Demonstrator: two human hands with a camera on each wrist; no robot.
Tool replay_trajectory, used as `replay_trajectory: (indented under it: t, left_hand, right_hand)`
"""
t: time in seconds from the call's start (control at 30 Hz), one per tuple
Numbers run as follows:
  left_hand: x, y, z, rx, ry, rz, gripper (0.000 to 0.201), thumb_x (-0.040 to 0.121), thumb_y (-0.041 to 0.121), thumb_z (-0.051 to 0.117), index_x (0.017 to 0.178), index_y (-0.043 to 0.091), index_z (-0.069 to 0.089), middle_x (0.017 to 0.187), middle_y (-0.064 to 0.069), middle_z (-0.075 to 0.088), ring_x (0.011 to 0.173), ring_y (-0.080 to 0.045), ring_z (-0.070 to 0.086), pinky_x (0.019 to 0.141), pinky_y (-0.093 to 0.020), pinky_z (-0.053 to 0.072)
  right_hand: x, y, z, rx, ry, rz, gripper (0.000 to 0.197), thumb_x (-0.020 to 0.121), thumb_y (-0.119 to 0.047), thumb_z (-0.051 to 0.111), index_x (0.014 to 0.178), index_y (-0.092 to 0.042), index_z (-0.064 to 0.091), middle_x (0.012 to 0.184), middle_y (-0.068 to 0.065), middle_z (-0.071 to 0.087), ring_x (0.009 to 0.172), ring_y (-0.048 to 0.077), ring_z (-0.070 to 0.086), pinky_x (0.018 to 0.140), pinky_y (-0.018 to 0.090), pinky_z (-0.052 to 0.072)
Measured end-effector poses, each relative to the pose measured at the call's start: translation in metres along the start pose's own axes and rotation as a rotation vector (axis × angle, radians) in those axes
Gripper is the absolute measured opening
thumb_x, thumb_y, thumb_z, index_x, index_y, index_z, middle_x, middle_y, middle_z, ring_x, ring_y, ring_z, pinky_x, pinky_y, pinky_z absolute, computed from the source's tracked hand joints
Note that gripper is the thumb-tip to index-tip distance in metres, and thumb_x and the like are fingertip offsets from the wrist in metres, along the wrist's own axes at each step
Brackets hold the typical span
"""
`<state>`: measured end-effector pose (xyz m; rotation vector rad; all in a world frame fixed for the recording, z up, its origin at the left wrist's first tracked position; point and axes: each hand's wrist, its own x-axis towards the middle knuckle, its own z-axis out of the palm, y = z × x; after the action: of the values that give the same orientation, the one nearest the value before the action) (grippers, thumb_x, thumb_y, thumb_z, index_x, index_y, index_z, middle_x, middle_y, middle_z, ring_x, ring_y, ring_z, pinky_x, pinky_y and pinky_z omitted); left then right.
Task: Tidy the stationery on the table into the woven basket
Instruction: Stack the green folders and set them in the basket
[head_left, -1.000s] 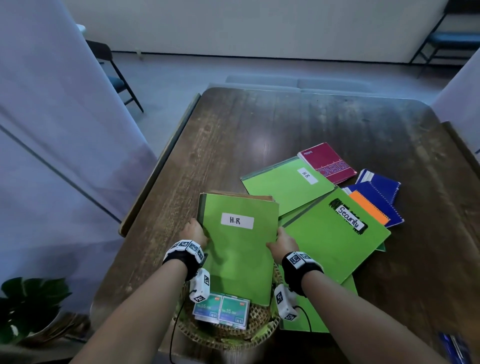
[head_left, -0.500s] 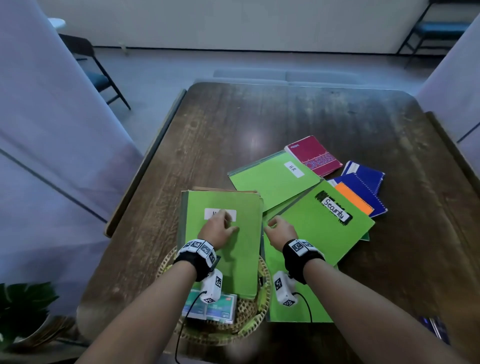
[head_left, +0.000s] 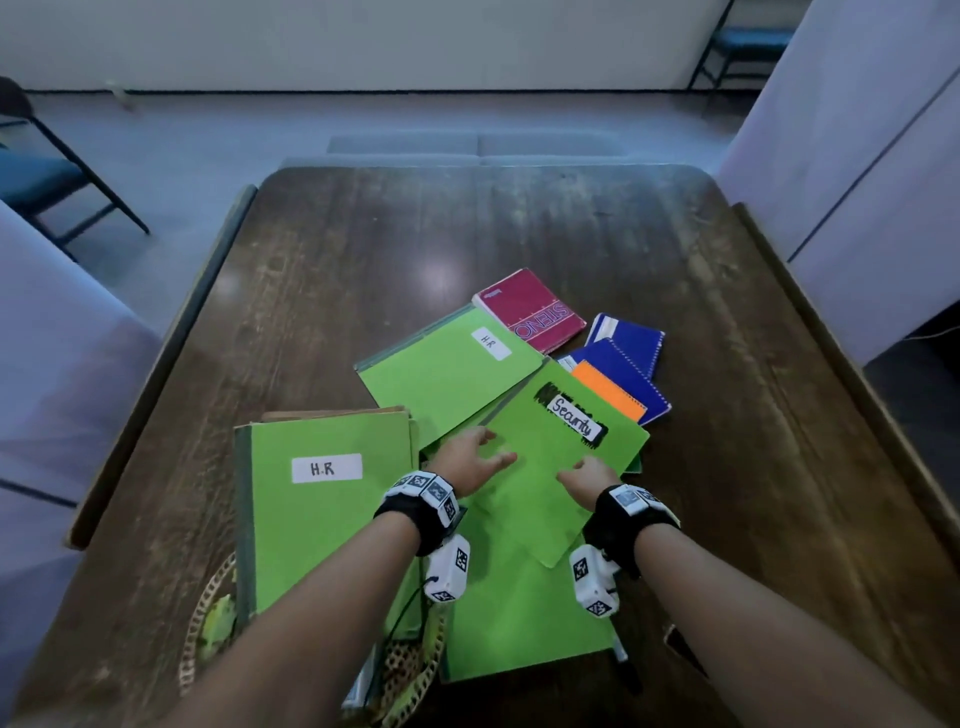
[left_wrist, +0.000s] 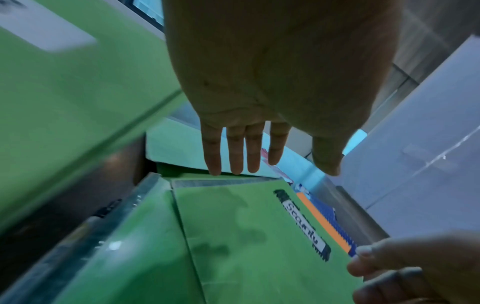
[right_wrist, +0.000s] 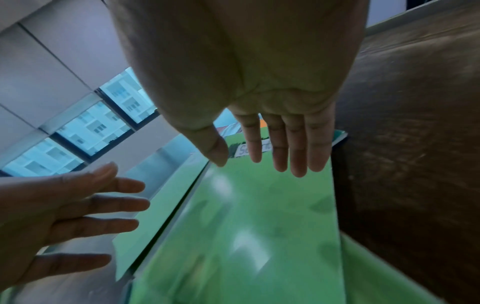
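Note:
The woven basket (head_left: 200, 623) sits at the table's near left edge, mostly covered by a large green book labelled H.R (head_left: 322, 519) lying across it. To its right lies a green folder labelled Security (head_left: 535, 426) (left_wrist: 246, 226) (right_wrist: 246, 226). Both hands are over this folder with straight, spread fingers and hold nothing. My left hand (head_left: 483, 452) (left_wrist: 246, 160) is at its left edge, and my right hand (head_left: 584, 475) (right_wrist: 272, 156) is over its middle. I cannot tell whether they touch it.
Another green H.R folder (head_left: 447, 374), a red steno pad (head_left: 530, 312), blue spiral notebooks (head_left: 628, 343) and an orange one (head_left: 608, 389) lie beyond. A further green folder (head_left: 519, 623) and a black marker (head_left: 621, 660) lie near the front edge. The table (head_left: 467, 234) has raised side rails.
My left hand let go of the H.R book, which now lies on the basket, and moved right to the Security folder. My right hand also shifted right over that folder.

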<state>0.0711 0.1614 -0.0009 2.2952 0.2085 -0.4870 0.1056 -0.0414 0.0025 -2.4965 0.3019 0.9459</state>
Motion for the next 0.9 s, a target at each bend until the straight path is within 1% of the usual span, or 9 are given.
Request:
replay_trajectory:
  t: [0.13, 0.3, 0.37, 0.43, 0.53, 0.7, 0.77, 0.83, 0.9]
  left_hand:
    - [0.035, 0.014, 0.022, 0.102, -0.160, -0.029, 0.074, 0.082, 0.062, 0.065, 0.144, 0.026, 0.045, 0.151, -0.002, 0.042, 0.133, -0.023, 0.047, 0.109, -0.044, 0.042]
    - [0.080, 0.010, 0.042, 0.224, 0.022, -0.201, 0.077, 0.088, 0.053, 0.062, 0.151, 0.018, 0.033, 0.160, -0.010, 0.022, 0.146, -0.029, 0.026, 0.114, -0.050, 0.036]
    - [0.095, 0.005, 0.045, 0.282, 0.061, -0.225, 0.081, 0.090, 0.051, 0.061, 0.153, 0.014, 0.025, 0.160, -0.014, 0.020, 0.148, -0.030, 0.023, 0.118, -0.048, 0.031]
    - [0.106, 0.001, 0.048, 0.319, 0.063, -0.220, 0.081, 0.091, 0.049, 0.061, 0.153, 0.012, 0.024, 0.158, -0.017, 0.025, 0.145, -0.030, 0.028, 0.118, -0.045, 0.030]
    - [0.118, -0.002, 0.051, 0.342, 0.086, -0.225, 0.076, 0.090, 0.050, 0.062, 0.149, 0.013, 0.030, 0.149, -0.017, 0.036, 0.136, -0.030, 0.040, 0.113, -0.045, 0.038]
    - [0.123, -0.002, 0.051, 0.205, 0.113, -0.295, 0.057, 0.092, 0.039, 0.064, 0.136, 0.011, 0.040, 0.130, -0.015, 0.050, 0.116, -0.030, 0.055, 0.098, -0.045, 0.051]
    - [0.120, 0.001, 0.050, 0.119, 0.095, -0.295, 0.038, 0.096, 0.023, 0.059, 0.128, 0.008, 0.045, 0.124, -0.014, 0.054, 0.106, -0.028, 0.059, 0.093, -0.041, 0.054]
    - [0.114, 0.004, 0.049, 0.026, 0.069, -0.324, 0.029, 0.097, 0.007, 0.052, 0.125, 0.006, 0.045, 0.115, -0.014, 0.058, 0.101, -0.027, 0.060, 0.090, -0.039, 0.055]
    - [0.104, 0.008, 0.046, -0.067, 0.057, -0.370, 0.030, 0.095, -0.002, 0.046, 0.124, 0.006, 0.041, 0.099, -0.010, 0.057, 0.086, -0.024, 0.062, 0.076, -0.036, 0.058]
  right_hand:
    - [0.023, 0.021, -0.016, 0.034, -0.030, 0.101, 0.064, 0.096, -0.032, 0.059, 0.146, -0.002, 0.034, 0.143, 0.019, 0.048, 0.129, 0.033, 0.050, 0.097, 0.035, 0.045]
    - [0.054, 0.034, -0.023, 0.167, -0.005, 0.233, 0.073, 0.092, -0.025, 0.065, 0.147, 0.000, 0.023, 0.142, 0.022, 0.046, 0.124, 0.034, 0.053, 0.088, 0.033, 0.046]
    - [0.066, 0.038, -0.023, 0.224, -0.037, 0.256, 0.081, 0.091, -0.028, 0.068, 0.149, 0.000, 0.019, 0.140, 0.022, 0.048, 0.120, 0.034, 0.057, 0.093, 0.035, 0.052]
    - [0.077, 0.042, -0.022, 0.254, -0.059, 0.255, 0.086, 0.090, -0.030, 0.070, 0.150, -0.001, 0.017, 0.136, 0.021, 0.051, 0.115, 0.033, 0.060, 0.095, 0.043, 0.055]
    - [0.085, 0.046, -0.019, 0.261, -0.048, 0.253, 0.093, 0.090, -0.027, 0.072, 0.154, -0.002, 0.009, 0.138, 0.023, 0.051, 0.118, 0.034, 0.060, 0.096, 0.045, 0.054]
    - [0.082, 0.054, -0.019, 0.259, 0.091, 0.209, 0.097, 0.094, -0.021, 0.067, 0.159, -0.011, -0.005, 0.163, 0.019, 0.015, 0.137, 0.037, 0.044, 0.104, 0.043, 0.045]
    - [0.078, 0.055, -0.021, 0.262, 0.127, 0.220, 0.091, 0.095, -0.021, 0.064, 0.159, -0.010, 0.000, 0.163, 0.017, 0.013, 0.135, 0.037, 0.045, 0.101, 0.043, 0.046]
    - [0.074, 0.054, -0.024, 0.264, 0.174, 0.229, 0.071, 0.096, -0.016, 0.062, 0.153, -0.002, 0.021, 0.156, 0.018, 0.028, 0.128, 0.037, 0.051, 0.097, 0.042, 0.047]
    - [0.072, 0.052, -0.027, 0.321, 0.232, 0.245, 0.048, 0.094, -0.006, 0.058, 0.137, 0.001, 0.038, 0.142, 0.021, 0.045, 0.118, 0.038, 0.056, 0.089, 0.040, 0.047]
